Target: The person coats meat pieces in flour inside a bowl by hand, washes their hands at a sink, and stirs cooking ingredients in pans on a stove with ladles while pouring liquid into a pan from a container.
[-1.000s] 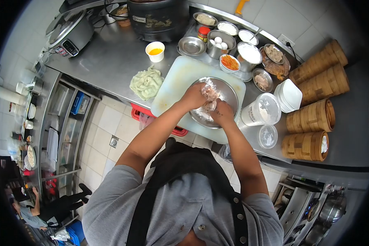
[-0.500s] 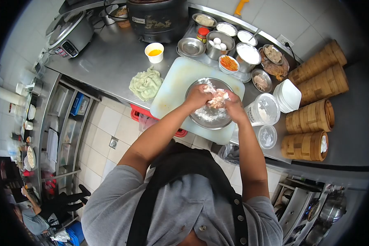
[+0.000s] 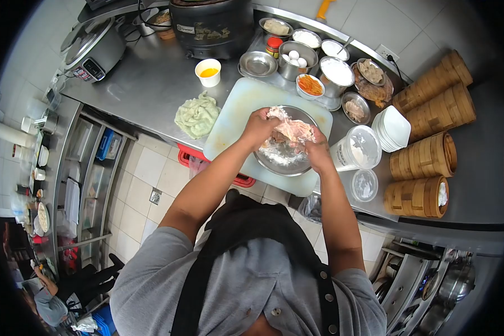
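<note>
A piece of raw meat dusted with white flour [image 3: 294, 129], probably chicken, is stretched between my two hands over a steel bowl [image 3: 283, 169]. My left hand [image 3: 259, 129] pinches its left end, and my right hand [image 3: 318, 151] grips the right end near the bowl's rim. Loose white flour [image 3: 280, 155] lies in the bottom of the bowl. Under the bowl is a pale cutting board [image 3: 232, 120]. Parts of my fingers are hidden by the meat.
A green cloth [image 3: 197, 116] and a cup of yellow liquid [image 3: 209, 73] stand left of the board. Behind it are a bowl of orange strips [image 3: 310, 85] and a pot with eggs [image 3: 298, 67]. A flour tub [image 3: 359, 148], stacked white dishes [image 3: 392, 129] and bamboo steamers [image 3: 423, 157] are rightward.
My hands have drawn apart, and the bunched meat between them is now spread out wider. The left hand has shifted left, the right slightly right and down.
</note>
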